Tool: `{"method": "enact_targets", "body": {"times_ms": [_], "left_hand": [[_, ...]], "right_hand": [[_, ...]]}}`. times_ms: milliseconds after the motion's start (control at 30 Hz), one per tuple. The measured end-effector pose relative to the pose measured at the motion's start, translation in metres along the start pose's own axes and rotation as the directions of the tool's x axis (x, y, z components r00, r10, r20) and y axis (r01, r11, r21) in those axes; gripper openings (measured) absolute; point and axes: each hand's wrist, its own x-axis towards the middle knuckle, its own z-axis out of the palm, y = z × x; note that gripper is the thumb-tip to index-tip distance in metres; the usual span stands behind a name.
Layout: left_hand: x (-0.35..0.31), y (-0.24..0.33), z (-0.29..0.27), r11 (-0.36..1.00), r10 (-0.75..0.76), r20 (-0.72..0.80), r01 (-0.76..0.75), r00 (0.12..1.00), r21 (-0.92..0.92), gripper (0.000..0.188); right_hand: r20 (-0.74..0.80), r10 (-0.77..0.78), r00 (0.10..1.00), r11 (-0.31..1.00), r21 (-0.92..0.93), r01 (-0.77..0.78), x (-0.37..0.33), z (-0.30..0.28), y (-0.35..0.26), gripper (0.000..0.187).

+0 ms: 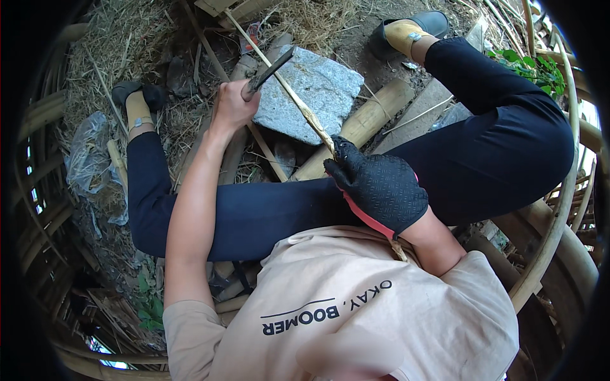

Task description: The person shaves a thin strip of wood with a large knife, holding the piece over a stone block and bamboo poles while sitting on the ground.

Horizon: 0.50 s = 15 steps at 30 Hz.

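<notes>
My bare left hand (234, 106) is closed around the handle of a knife (274, 68). Its dark, narrow blade points away to the right and crosses over a long, thin wooden stick (305, 112); whether the edge touches the wood I cannot tell. In a black textured glove with a red edge, my right hand (383, 188) grips the stick above my right thigh. The stick slants from the far left to my hand, and its near end (399, 249) comes out below the glove against my shirt. Under the blade and stick lies a flat, pale grey stone slab (327, 89).
Beside the slab lie a bamboo pole (375, 117) and a wooden plank (422, 114). Dry straw (121, 38) covers the ground at the far left, near a clear plastic bag (89, 152). Curved bamboo poles (553, 235) stand close on my right, with green leaves (530, 70) beyond.
</notes>
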Motion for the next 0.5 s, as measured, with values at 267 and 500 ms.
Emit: {"method": "enact_targets", "body": {"times_ms": [267,500], "left_hand": [[-0.001,-0.016,-0.018,0.988,-0.120,-0.023,0.122,0.993,0.097,0.022],[0.009,0.015,-0.021,0.994,-0.075,0.101,0.066,0.992,0.087,0.018]], "right_hand": [[-0.003,-0.013,1.000,1.000,0.024,0.013,-0.001,-0.003,0.001,0.028],[0.004,0.010,1.000,1.000,-0.003,-0.010,0.000,-0.005,-0.003,0.030]]}}
